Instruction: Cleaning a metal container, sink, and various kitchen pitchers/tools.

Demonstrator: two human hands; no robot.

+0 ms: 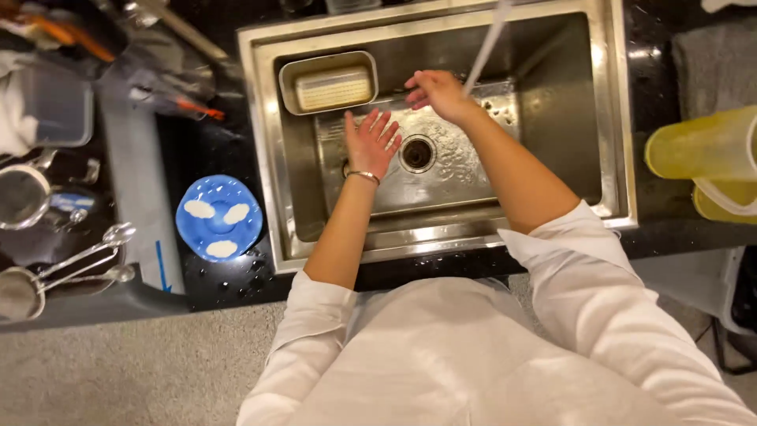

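Hands rinse in the steel sink point(615, 118): left hand point(371, 142) spread flat, empty; right hand point(436, 92) loosely curled, empty, best kept under the water stream point(485, 47).

The water stream point(486, 47) is cut off at the top edge, so the tap is out of view. The yellow jug point(702, 146) runs off the right edge. The strainers point(20, 197) run off the left edge. The right hand's point(438, 91) fingers curl under, so whether they grip anything cannot be told. Clutter point(63, 31) at top left is too blurred to name
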